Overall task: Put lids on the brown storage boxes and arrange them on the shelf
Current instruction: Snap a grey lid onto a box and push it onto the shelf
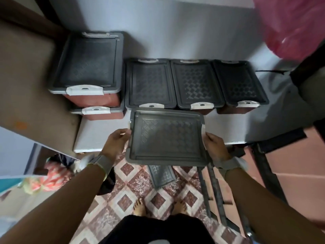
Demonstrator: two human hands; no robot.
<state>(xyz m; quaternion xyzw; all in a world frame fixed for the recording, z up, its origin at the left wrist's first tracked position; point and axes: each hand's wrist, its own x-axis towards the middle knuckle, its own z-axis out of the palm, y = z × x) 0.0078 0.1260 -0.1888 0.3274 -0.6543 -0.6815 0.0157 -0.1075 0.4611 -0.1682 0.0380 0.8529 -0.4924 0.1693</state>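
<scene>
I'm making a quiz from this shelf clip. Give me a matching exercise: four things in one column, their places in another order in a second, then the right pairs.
1. held box
2. loose lid
3. stacked box
4. pink bag

A. on the tiled floor
B. on top of another box, at the left
C. between both hands, in front of the shelf
D. upper right corner

Pairs: 1-C, 2-A, 3-B, 4-D

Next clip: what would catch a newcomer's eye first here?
The large grey patterned plastic lid at centre, held by its short ends between the left hand and the right hand. Behind it, grey-lidded brown storage boxes line the white shelf, with two stacked at the left.
</scene>
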